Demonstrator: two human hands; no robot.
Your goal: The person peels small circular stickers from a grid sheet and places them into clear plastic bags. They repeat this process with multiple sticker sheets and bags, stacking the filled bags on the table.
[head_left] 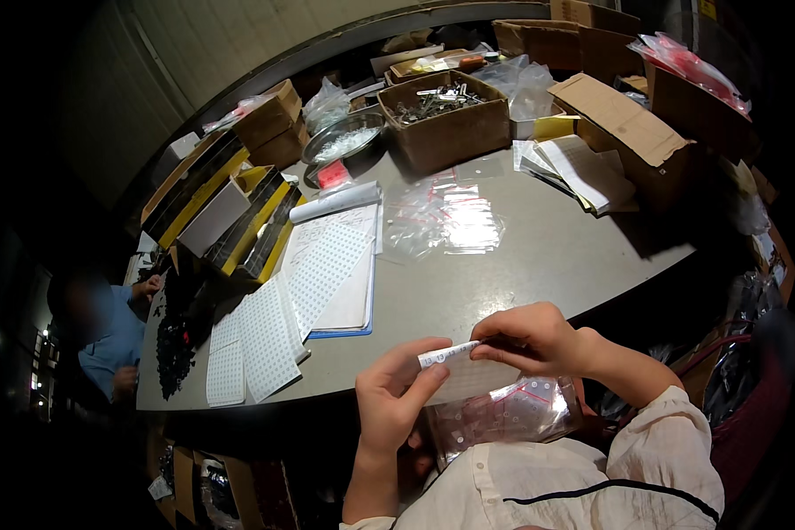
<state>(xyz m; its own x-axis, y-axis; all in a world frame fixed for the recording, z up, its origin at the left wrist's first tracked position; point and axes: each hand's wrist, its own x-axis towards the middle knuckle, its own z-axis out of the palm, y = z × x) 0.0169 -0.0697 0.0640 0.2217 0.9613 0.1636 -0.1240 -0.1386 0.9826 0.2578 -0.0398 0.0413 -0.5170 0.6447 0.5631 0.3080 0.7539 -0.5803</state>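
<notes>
My left hand (393, 393) grips a white sheet of small printed stickers (477, 375) between thumb and fingers, its top edge bent over toward me. At the sheet's right end, the fingertips of my right hand (530, 340) are pinched together on the edge. Whether a loose sticker is between them is too small to tell. Just below the hands, at my lap, sits a box holding clear zip bags (503, 412) with red lines, some with small round labels on them.
More clear zip bags (468, 221) lie on the grey table (574, 265). Left of them are sticker sheets (269, 340) on a blue clipboard (340, 333). Behind stand a carton of metal parts (450, 132) and a round bowl (349, 146). A co-worker (115, 331) sits left, beside a black pile (181, 344).
</notes>
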